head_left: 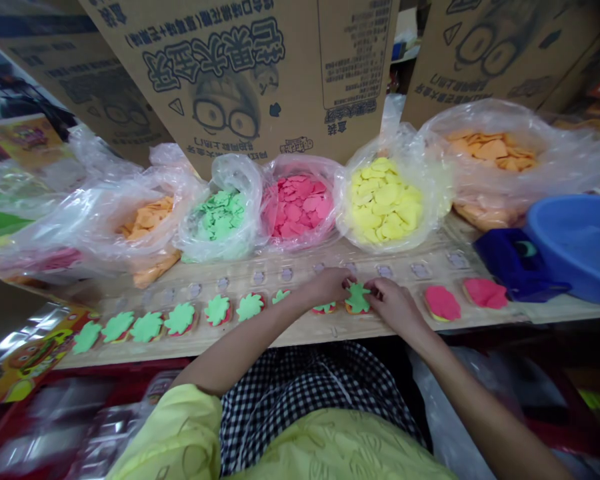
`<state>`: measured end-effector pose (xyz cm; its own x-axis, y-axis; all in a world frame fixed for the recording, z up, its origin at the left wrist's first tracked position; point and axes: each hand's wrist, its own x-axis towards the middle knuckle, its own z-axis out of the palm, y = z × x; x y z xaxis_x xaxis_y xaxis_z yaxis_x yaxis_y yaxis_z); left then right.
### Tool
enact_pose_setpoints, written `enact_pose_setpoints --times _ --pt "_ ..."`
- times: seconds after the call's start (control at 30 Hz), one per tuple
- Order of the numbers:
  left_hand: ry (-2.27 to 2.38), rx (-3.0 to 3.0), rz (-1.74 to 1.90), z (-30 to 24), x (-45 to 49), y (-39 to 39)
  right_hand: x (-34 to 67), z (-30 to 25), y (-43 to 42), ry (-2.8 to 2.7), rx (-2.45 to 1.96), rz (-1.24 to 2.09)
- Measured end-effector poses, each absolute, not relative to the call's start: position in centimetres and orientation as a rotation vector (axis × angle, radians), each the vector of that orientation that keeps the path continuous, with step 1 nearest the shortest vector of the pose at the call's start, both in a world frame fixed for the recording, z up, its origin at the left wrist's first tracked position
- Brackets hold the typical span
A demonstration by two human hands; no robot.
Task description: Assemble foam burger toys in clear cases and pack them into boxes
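Both my hands meet at the middle of a wooden board [280, 330]. My left hand [327, 287] and my right hand [393, 303] pinch the same green foam leaf piece [358, 298] from either side, over a red and orange stack. Left of it a row of several stacks topped with green leaves [180, 319] runs along the board. Two stacks with bare pink tops [443, 302] lie to the right. A strip of clear blister cells [285, 274] runs behind the row.
Open plastic bags stand behind: orange pieces [147, 217], green pieces [220, 215], pink pieces [297, 203], yellow pieces [385, 200], orange pieces [490, 153]. A blue basin [580, 243] and a dark blue object [515, 263] sit at right. Printed cardboard boxes [260, 67] stand behind.
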<state>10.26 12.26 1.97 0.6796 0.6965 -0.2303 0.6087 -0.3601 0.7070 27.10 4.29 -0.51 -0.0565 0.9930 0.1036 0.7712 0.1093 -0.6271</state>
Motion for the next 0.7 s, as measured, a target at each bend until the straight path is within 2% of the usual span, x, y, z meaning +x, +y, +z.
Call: enact_pose_setpoints --times 0.2,0.33,0.47,0.6,0.7 --pt "0.984 2.201 0.192 1.6 10.5 12.2 27.0 -0.1 3.9 -1.964 -1.828 0.388" --pt "0.948 2.283 0.315 2.0 10.2 12.0 27.3 -0.1 3.7 -1.896 -1.788 0.473" --pt "1.026 2.235 0.557 5.1 8.1 13.4 27.7 -0.2 3.7 -1.790 -1.668 0.534" --pt "1.455 2.238 0.889 9.5 1.9 17.9 27.5 0.4 4.2 -1.765 -1.597 0.431" --pt "1.994 2.127 0.946 11.6 -4.9 22.1 27.0 1.1 4.3 -1.739 -1.566 0.385"
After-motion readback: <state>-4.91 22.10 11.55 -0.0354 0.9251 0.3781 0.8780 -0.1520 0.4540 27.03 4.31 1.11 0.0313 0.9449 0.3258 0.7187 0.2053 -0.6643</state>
